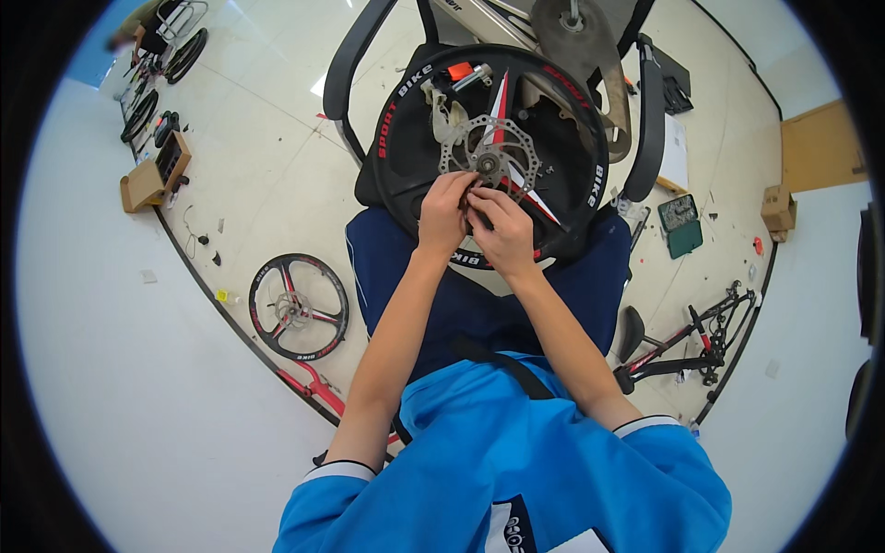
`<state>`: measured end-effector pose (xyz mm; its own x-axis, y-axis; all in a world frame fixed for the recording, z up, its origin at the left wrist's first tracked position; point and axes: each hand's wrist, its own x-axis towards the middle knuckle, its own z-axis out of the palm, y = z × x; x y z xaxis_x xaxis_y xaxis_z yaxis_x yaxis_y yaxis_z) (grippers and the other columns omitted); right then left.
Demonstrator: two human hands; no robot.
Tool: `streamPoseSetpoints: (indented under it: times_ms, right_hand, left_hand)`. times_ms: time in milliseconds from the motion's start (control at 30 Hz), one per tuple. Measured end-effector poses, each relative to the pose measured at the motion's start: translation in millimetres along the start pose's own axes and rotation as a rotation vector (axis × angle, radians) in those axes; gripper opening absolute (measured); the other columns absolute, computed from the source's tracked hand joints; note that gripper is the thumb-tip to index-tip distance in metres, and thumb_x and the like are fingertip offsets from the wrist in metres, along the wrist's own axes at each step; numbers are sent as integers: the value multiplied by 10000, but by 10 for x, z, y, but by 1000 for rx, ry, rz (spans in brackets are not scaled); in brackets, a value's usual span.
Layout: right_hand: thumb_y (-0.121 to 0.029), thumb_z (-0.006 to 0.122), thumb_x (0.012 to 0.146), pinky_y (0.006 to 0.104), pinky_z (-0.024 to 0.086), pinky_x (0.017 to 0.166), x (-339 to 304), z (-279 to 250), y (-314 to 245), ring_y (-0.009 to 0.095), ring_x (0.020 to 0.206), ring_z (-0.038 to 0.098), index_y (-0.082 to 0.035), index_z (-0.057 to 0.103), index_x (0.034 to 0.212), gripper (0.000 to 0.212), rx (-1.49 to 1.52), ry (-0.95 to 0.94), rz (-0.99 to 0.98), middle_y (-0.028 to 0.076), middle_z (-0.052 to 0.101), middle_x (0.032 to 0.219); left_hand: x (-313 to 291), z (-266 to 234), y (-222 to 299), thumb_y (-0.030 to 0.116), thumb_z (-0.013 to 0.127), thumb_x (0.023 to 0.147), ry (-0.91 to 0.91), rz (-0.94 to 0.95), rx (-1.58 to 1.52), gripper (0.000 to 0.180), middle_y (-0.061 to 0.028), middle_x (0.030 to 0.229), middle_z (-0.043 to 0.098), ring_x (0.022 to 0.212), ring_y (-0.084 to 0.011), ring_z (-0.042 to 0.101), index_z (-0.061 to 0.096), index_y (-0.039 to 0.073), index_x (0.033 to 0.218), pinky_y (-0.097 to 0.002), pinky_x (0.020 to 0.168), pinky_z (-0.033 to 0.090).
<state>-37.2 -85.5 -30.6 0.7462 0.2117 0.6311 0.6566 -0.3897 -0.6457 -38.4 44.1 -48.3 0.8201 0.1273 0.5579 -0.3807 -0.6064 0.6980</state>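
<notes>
A black bicycle wheel (391,175) with red, white and black spokes lies flat in front of me, its near edge over my thighs. At its hub is a silver disc brake rotor (527,152) with holes round its edge. My left hand (444,217) and my right hand (504,230) meet over the near side of the hub, fingertips pinched together. Something small and dark shows between them, too hidden to name. A metal tool (473,77), a crumpled pale translucent piece (447,118) and small screws (546,170) lie within the wheel's rim.
Black chair armrests (343,83) flank the wheel, with a bicycle frame (475,23) beyond. On the floor are another wheel (299,306), a black bike frame (682,346), a green tool case (682,226) and an open carton (155,175). A person (138,23) is at far left.
</notes>
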Motion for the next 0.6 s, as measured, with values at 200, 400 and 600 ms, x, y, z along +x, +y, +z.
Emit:
streamPoseSetpoints:
  times_ms: [200,400,600]
  right_hand:
    - [2,766,771,369,598,765,13,11,-70,303,874,727,0,723,958,192,22,8,30,121,727,1014]
    - [3,763,772,368,598,761,19,35,-55,303,864,726,1,720,945,178,24,6,36,118,729,999]
    - [-4,759,773,371,587,767,121,5,-46,303,869,716,0,726,965,195,19,18,20,106,732,1004]
  left_hand:
    - [-43,-21,1,-52,658,764,5,-21,31,337,-172,1053,717,977,-364,699,697,-10,1097,-397,844,570]
    - [-44,-24,-26,-92,652,746,-31,-30,-3,384,-175,1091,701,1016,-371,673,678,-19,1122,-408,852,556]
    - [20,-11,-22,-75,695,723,4,-4,5,471,-164,1101,721,998,-342,696,706,-1,1188,-371,843,573]
